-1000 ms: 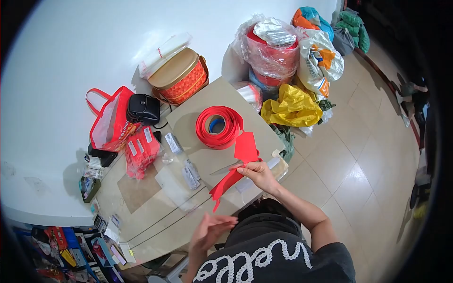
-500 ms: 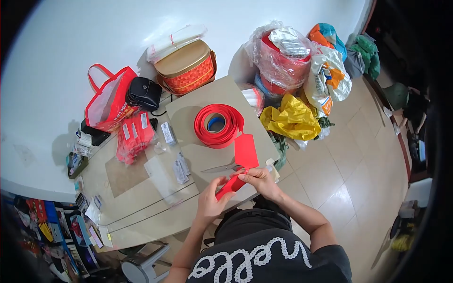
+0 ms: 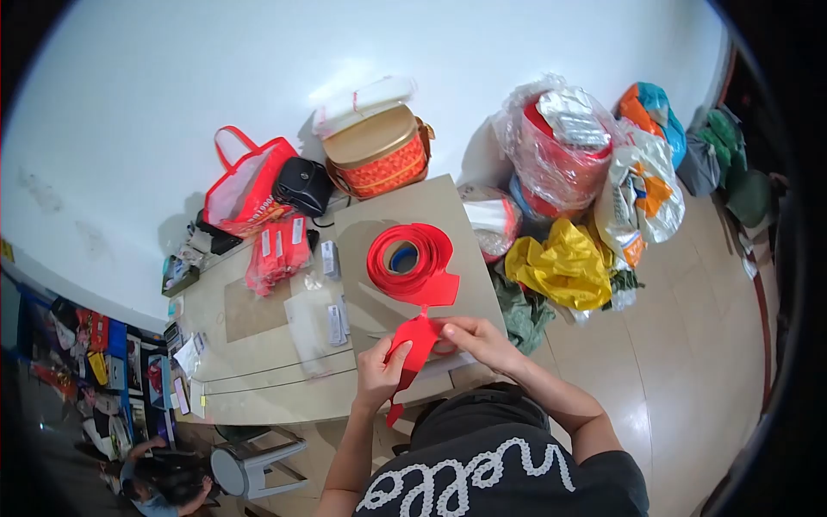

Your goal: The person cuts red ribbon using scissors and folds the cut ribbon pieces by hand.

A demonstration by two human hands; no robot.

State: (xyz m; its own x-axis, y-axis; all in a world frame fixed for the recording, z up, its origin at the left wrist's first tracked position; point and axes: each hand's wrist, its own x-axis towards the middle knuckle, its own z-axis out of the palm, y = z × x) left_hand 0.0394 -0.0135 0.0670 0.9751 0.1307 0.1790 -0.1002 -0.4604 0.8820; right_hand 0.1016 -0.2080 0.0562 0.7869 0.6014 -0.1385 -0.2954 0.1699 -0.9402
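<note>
A thick roll of red tag strip (image 3: 401, 260) lies on the board at the table's front right, a blue core showing in its middle. From it the strip runs toward me as tag-shaped pieces joined by narrow necks. My left hand (image 3: 379, 372) grips one red tag (image 3: 416, 340) between thumb and fingers, and the strip's loose end hangs below. At that tag's right edge, my right hand (image 3: 482, 342) has thumb and forefinger closed on the strip. A reddish scissors handle (image 3: 444, 348) shows just beneath the right fingers; the blades are hidden.
Behind the roll stand a gold-lidded red basket (image 3: 379, 155), a black case (image 3: 303, 185) and a red tote bag (image 3: 250, 185). Small white boxes (image 3: 330, 258) lie left of the board. Plastic-wrapped bundles and a yellow bag (image 3: 560, 263) crowd the right. A stool (image 3: 250, 470) stands at lower left.
My left hand has shifted its hold, and the tag now spreads out between my hands with its end hanging down. The strip has been drawn toward me, covering the scissors. My view has turned left.
</note>
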